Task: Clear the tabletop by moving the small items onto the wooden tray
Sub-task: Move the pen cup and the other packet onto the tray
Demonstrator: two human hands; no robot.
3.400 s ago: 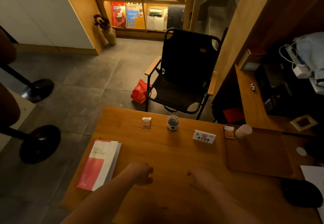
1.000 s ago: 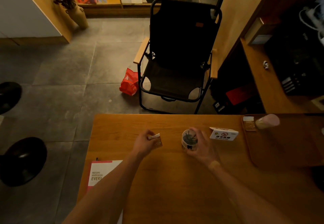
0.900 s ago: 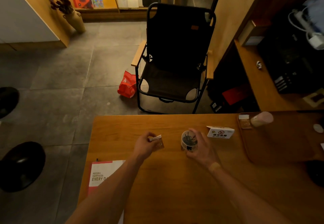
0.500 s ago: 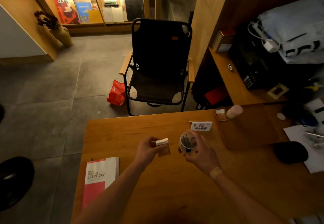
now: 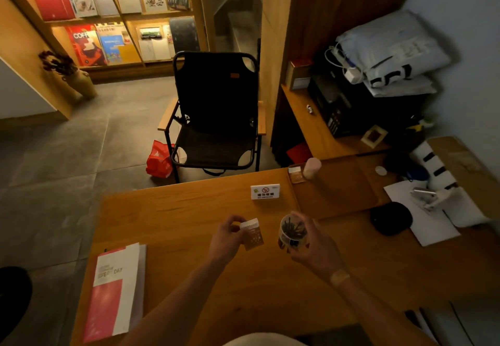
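Observation:
My left hand (image 5: 226, 237) pinches a small brown packet with a white top (image 5: 253, 234), lifted above the wooden table (image 5: 176, 210). My right hand (image 5: 315, 247) grips a small clear cup of dark sticks (image 5: 292, 230), also raised off the table. The wooden tray (image 5: 341, 191) lies at the table's far right. In its far left corner sit another small brown packet (image 5: 296, 175) and a pale pink cylinder (image 5: 312, 168). A white no-smoking sign (image 5: 265, 191) stands on the table just left of the tray.
A red and white booklet (image 5: 113, 291) lies at the table's near left. A black round object (image 5: 391, 218) and white papers (image 5: 422, 215) lie right of the tray. A black folding chair (image 5: 216, 113) stands beyond the table, a red bag (image 5: 159, 159) beside it.
Both hands went from resting on the table to picking up the packet and the cup, then lifting them off the surface. The view has swung right, showing more of the tray.

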